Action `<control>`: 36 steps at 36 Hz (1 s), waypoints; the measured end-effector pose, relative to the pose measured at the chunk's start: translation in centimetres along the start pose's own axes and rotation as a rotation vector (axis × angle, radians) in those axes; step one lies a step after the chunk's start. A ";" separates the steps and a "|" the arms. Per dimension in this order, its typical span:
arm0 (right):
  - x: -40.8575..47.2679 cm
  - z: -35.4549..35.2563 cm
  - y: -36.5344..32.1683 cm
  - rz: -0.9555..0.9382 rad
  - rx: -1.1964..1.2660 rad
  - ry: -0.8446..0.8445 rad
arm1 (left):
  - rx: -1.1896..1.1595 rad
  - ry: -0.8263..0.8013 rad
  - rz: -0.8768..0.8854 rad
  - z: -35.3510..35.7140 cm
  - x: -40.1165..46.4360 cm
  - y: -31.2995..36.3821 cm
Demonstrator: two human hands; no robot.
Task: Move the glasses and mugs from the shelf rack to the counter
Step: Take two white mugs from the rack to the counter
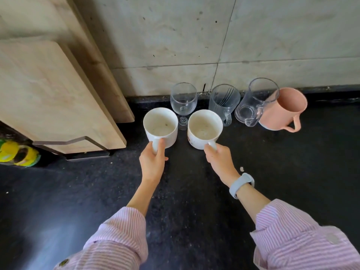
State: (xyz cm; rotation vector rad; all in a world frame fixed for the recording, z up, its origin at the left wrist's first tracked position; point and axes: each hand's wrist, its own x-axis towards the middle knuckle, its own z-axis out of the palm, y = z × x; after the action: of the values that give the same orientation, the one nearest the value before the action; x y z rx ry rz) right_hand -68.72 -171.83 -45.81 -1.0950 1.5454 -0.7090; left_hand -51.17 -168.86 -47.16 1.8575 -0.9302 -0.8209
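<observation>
Ceramic mugs (pixel 183 128) w/ glossy cylindrical walls

The worktop (pixel 292 172) is a dark, near-black speckled slab with scattered pale crumbs. Behind it rises a wall (pixel 175 36) of large pale grey tiles (thin dark joints, small dark marks). Two light wooden boards (pixel 48 84) lean at left, the front one seated in a metal holder (pixel 78 147). Yellow-green items (pixel 17 154) sit at the far left edge, too blurred to identify. Soft daylight produces a bluish sheen at lower left.
</observation>
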 end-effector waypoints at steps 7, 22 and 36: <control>-0.1 -0.2 -0.4 -0.011 -0.070 -0.013 | 0.028 -0.071 -0.042 0.5 0.8 -0.9; -5.6 0.0 -0.3 -0.078 -0.236 0.239 | 0.469 -0.010 0.002 -4.0 -5.0 -1.0; -21.6 8.9 -1.3 -0.521 -0.932 -0.334 | 1.012 0.127 0.051 -21.0 -21.4 -2.9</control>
State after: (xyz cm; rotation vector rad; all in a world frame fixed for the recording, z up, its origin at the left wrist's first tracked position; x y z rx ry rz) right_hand -59.52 -151.85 -38.02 -2.2312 1.2964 -0.0645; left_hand -43.86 -141.15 -37.88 2.6636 -1.4546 -0.1551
